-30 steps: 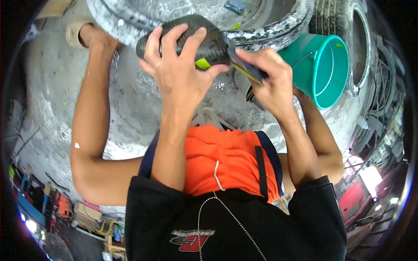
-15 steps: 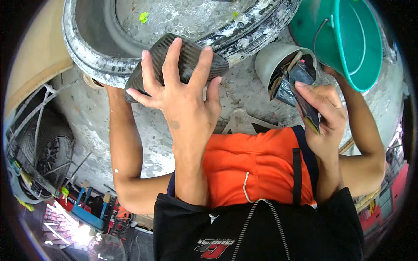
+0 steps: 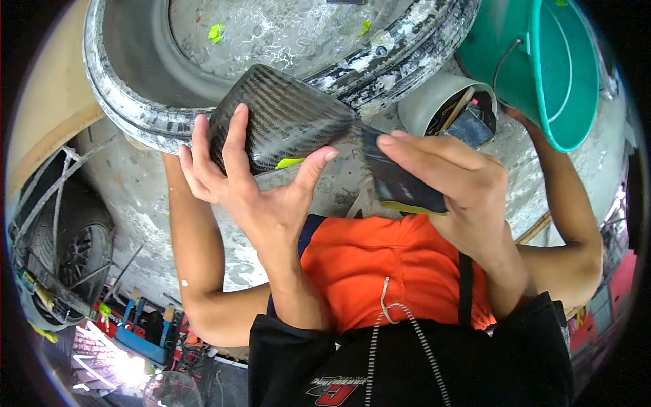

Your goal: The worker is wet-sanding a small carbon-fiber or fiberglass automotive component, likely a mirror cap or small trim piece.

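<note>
The left hand (image 3: 249, 203) grips the shell (image 3: 288, 122) by its edges, seemingly to steady it, while the right hand (image 3: 471, 183) pinches a sheet (image 3: 400, 178) at the shell's tip

My two hands (image 3: 252, 193), one patterned part (image 3: 285, 122), one dark sheet (image 3: 403, 180)
I count one bucket (image 3: 503, 54), one grey pot (image 3: 419, 105), one whitened ring (image 3: 400, 57), two green scraps (image 3: 215, 32) and, dimly, probably one wheel (image 3: 85, 244).

The curved shell (image 3: 288, 112) shows a glossy carbon-fibre-like weave; the dark sheet (image 3: 397, 180) looks paper-like; the bucket (image 3: 488, 37) appears smooth plastic.
</note>
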A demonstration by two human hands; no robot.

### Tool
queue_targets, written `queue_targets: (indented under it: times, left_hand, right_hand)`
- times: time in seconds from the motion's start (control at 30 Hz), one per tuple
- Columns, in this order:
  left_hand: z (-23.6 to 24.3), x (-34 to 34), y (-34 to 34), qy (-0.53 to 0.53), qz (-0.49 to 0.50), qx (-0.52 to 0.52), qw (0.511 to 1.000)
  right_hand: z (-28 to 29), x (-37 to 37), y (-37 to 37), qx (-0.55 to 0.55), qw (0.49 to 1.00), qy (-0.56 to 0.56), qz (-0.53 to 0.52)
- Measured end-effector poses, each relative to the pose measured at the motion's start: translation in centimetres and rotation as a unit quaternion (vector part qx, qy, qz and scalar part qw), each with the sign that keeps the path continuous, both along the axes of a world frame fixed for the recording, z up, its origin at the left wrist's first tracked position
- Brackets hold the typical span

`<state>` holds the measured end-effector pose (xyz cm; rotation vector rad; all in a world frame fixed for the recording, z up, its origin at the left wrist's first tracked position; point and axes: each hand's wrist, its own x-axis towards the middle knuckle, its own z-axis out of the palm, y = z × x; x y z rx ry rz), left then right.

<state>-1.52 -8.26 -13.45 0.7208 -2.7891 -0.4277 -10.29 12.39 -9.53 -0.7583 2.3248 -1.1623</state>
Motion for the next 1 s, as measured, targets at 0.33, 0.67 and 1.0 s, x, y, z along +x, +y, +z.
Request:
queue_targets:
  times: [0.33,0.67,1.0]
  left_hand:
    - [-0.5,0.7,-1.1,0.047,0.033,0.067,0.996]
    - [-1.7,0.8,-0.9,0.097,0.038,0.136,0.985]
    - [-1.5,0.9,-0.3,0.094,0.044,0.141,0.984]
  right_hand:
    - [-0.2,-2.3,-5.6,0.084,0.989,0.095,0.082]
    - [0.3,-2.1,-6.3,0.141,0.986,0.084,0.013]
    - [0.3,-0.9,-4.8,0.145,0.987,0.063,-0.032]
